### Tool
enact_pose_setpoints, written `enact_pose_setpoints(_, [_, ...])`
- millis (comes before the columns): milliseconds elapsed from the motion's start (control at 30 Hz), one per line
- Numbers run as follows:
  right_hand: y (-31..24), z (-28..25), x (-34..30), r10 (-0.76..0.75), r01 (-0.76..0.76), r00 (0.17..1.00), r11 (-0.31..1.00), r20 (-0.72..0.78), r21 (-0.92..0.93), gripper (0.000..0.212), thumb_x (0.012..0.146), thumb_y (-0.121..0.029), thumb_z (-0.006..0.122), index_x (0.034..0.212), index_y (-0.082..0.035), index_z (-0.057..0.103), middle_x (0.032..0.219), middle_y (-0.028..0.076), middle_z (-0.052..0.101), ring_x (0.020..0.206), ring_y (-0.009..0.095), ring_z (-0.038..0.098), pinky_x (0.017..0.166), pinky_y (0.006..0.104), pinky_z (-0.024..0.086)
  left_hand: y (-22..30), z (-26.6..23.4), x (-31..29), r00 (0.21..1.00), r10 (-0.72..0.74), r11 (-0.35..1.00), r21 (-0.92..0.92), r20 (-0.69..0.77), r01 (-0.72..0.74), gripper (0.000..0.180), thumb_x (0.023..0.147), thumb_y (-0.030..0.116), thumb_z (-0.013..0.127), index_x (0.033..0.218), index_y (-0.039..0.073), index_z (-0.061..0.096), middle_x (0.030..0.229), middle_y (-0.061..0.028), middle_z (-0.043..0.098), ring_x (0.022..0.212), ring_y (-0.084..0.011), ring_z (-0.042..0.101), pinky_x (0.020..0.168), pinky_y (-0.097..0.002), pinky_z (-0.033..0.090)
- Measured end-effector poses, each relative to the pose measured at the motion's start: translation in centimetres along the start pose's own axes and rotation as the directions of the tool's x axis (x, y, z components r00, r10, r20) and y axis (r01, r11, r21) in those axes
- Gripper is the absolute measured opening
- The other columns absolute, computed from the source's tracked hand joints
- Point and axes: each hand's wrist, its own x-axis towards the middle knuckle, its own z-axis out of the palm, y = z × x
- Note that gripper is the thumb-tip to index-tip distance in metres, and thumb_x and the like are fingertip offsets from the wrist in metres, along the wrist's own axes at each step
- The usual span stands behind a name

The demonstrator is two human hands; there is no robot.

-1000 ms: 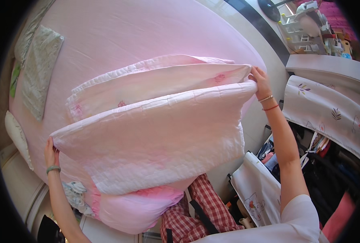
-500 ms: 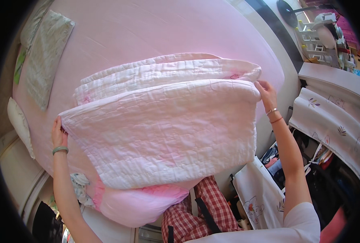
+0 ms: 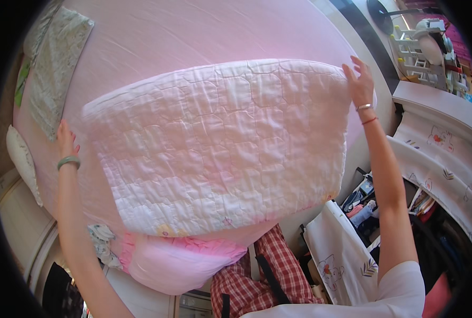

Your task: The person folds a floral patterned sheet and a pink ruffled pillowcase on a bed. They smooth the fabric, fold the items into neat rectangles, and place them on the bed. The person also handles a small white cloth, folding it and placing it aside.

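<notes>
A pale pink and white quilted blanket (image 3: 220, 143) lies folded across the pink-sheeted bed (image 3: 193, 32), its far edge bowed and its layers stacked under one broad top face. My left hand (image 3: 67, 139) is off the blanket's far left corner, fingers apart and holding nothing. At the far right corner my right hand (image 3: 359, 82) has its fingers spread; whether its fingertips still brush the cloth I cannot tell. The near edge of the blanket hangs over a pink ruffled pillow (image 3: 177, 265).
A patterned pillow (image 3: 61, 69) lies at the far left, with a white cushion (image 3: 24, 163) nearer. A crumpled cloth (image 3: 104, 244) sits beside the pink pillow. To the right stands a shelf unit with a printed white cover (image 3: 437, 159) and clothes inside.
Both hands have let go of the folded edge and moved outward, the right one farther away from me. The top layer now reaches farther back, covering the folds behind it.
</notes>
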Motion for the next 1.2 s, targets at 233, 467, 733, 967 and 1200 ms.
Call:
enact_pose_setpoints(233, [-9.1,2.9,-8.8,-0.408,0.510,0.829,0.832,0.382,-0.219,0.058,0.090,-0.039,0.056,0.141,-0.018,0.042,0.152,0.005,0.031,0.142,0.022,0.023,0.115,0.0410,0.013,-8.2,9.3,-14.7,0.329,0.777,0.116,0.392,0.536,-0.913,0.054,0.097,0.044,0.043,0.147,0.027,0.032,0.158,-0.0043,0.015,0.145,-0.0233,0.012,0.113,-0.0543,0.005])
enact_pose_setpoints(467, [-2.6,8.2,-6.5,-0.407,0.471,0.855,0.869,0.322,-0.151,0.062,0.092,-0.044,0.052,0.144,-0.015,0.036,0.152,0.007,0.030,0.142,0.025,0.023,0.115,0.0416,0.015,-11.9,14.8,-10.9,0.403,0.827,0.177,0.499,0.392,-0.848,0.057,0.095,0.046,0.045,0.148,0.031,0.030,0.158,-0.0038,0.015,0.145,-0.0260,0.012,0.110,-0.0594,0.007])
enact_pose_setpoints(733, [5.2,-1.7,-21.2,0.383,-0.551,0.819,0.733,0.427,0.399,0.062,0.088,-0.030,0.066,0.137,-0.005,0.040,0.134,0.012,0.049,0.122,0.021,0.046,0.100,0.0348,0.038,-10.7,14.8,-24.4,0.350,0.883,0.329,0.117,0.313,-0.937,0.054,0.094,0.038,0.052,0.144,0.024,0.038,0.156,-0.0048,0.023,0.145,-0.0220,0.015,0.115,-0.0504,0.009])
enact_pose_setpoints(967, [2.5,-6.7,-24.3,0.343,-0.889,0.354,0.413,0.870,0.199,0.060,0.078,-0.022,0.073,0.127,0.001,0.048,0.112,0.010,0.061,0.097,0.019,0.061,0.081,0.0335,0.051,-19.5,18.0,-40.0,0.298,0.698,0.491,-0.133,0.651,-0.861,0.052,0.095,0.034,0.050,0.143,0.019,0.040,0.152,-0.0079,0.031,0.142,-0.0234,0.025,0.115,-0.0472,0.012])
enact_pose_setpoints(1200, [-19.0,-15.9,-19.3,-0.039,-0.665,0.548,0.587,0.836,0.463,0.059,0.075,-0.006,0.067,0.129,0.002,0.046,0.112,0.010,0.061,0.099,0.020,0.062,0.084,0.0331,0.051,-24.2,9.8,-44.6,0.639,0.446,0.801,-0.599,0.627,0.028,0.046,0.099,0.024,0.047,0.141,0.007,0.042,0.141,-0.0140,0.046,0.133,-0.0244,0.039,0.110,-0.0349,0.028])
